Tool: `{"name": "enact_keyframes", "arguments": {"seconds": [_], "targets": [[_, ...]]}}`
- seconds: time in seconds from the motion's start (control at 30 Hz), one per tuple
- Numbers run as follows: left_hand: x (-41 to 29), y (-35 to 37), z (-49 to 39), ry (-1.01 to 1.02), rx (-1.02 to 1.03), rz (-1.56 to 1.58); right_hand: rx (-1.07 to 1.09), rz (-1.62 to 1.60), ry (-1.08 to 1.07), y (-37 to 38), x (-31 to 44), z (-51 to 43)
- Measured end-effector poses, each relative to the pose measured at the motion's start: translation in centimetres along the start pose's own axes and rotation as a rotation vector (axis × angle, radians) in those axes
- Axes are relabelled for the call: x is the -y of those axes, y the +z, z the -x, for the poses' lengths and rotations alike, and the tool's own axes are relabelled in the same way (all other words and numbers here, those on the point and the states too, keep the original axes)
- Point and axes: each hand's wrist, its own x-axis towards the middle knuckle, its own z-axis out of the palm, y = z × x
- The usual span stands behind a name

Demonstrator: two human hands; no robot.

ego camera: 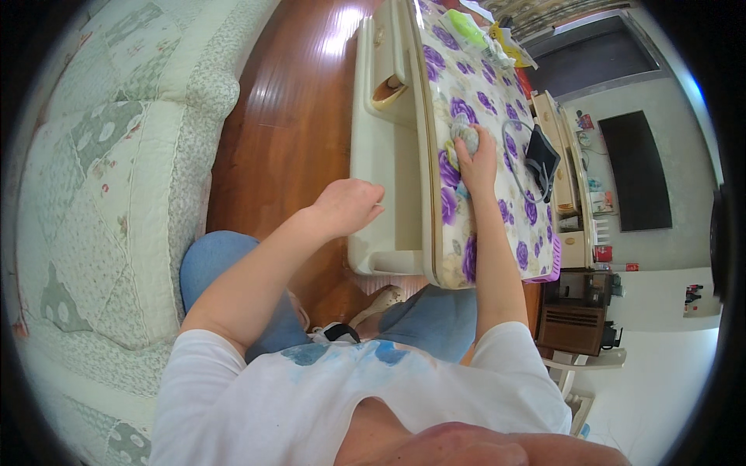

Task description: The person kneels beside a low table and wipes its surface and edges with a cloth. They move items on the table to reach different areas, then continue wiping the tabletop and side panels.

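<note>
My right hand (479, 160) rests over a small greyish, rounded bundle of cloth (465, 135), its thumb and fingers around it on the coffee table. The table bears a cover with purple roses (531, 208). Beside the bundle lies something yellow-green, partly hidden. Under my right wrist a bit of light blue shows; what it is I cannot tell. My left hand (349, 205) hangs in the air left of the table's edge, above the floor, with its fingers curled in; nothing is seen in it.
A black case with a grey tube (542, 160) lies on the table, right of my right hand. Plastic bags (475, 35) lie at the far end. A quilted sofa (134, 175) stands at left, a wooden floor (280, 134) between. The table has an open shelf (384, 192) below.
</note>
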Motion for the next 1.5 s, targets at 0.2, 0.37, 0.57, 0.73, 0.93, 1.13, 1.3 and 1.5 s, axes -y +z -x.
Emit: {"name": "enact_keyframes", "arguments": {"seconds": [0.2, 0.37, 0.57, 0.73, 0.93, 1.13, 1.3, 1.5], "targets": [[-0.2, 0.0, 0.1, -0.031, 0.042, -0.018, -0.007, -0.047, -0.062, -4.0, 2.3, 6.4], [0.0, 0.3, 0.1, -0.043, 0.059, -0.020, 0.051, -0.034, 0.008, -7.3, 4.7, 11.1], [0.2, 0.7, 0.2, -0.017, 0.055, -0.047, 0.071, -0.069, 0.068, -9.0, 6.7, 13.7], [0.0, 0.9, 0.1, -0.015, 0.090, -0.066, 0.073, -0.101, 0.067, -8.6, 6.3, 12.7], [-0.5, 0.8, 0.2, -0.002, 0.103, -0.079, 0.076, -0.123, 0.043, -7.3, 4.9, 10.3], [-0.4, 1.2, 0.1, 0.012, 0.120, -0.113, 0.055, -0.082, 0.020, -5.2, 3.3, 6.8], [-0.4, 1.4, 0.2, 0.014, 0.139, -0.129, 0.028, -0.082, 0.013, -3.0, 1.7, 3.6], [-0.7, 1.2, 0.3, 0.026, 0.162, -0.133, 0.048, -0.084, 0.061, -1.3, 0.2, 1.0]]}}
